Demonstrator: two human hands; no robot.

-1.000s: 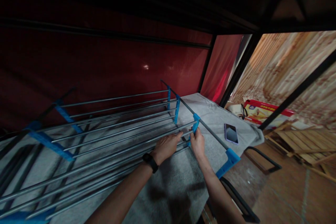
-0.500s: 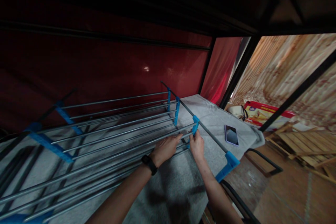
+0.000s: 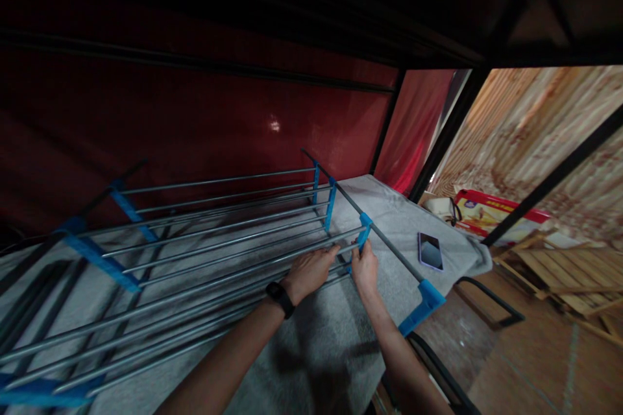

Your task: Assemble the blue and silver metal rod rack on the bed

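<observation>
A rack of grey metal tubes (image 3: 233,217) joined by blue plastic brackets lies partly assembled on a grey cloth-covered bed (image 3: 311,350). My left hand (image 3: 311,270), with a black band on its wrist, is closed around a tube near its right end. Beside it, my right hand (image 3: 365,267) grips the lower part of a blue plastic bracket (image 3: 365,225) that meets the tube ends; the fingertips are partly hidden. Farther along the same side tube, a blue corner bracket (image 3: 424,303) sits at the near end. Another blue bracket (image 3: 100,259) stands on the left side.
A phone (image 3: 430,251) lies on the bed to the right. Past the bed's edge are a red and yellow box (image 3: 501,211) and a wooden slatted piece (image 3: 579,272). Dark frame posts (image 3: 450,133) rise at the right, and a red panel (image 3: 204,123) stands behind the rack.
The view has shifted slightly, and the left end of the rack appears a little higher and farther right. Both hands keep their holds at the same bracket.
</observation>
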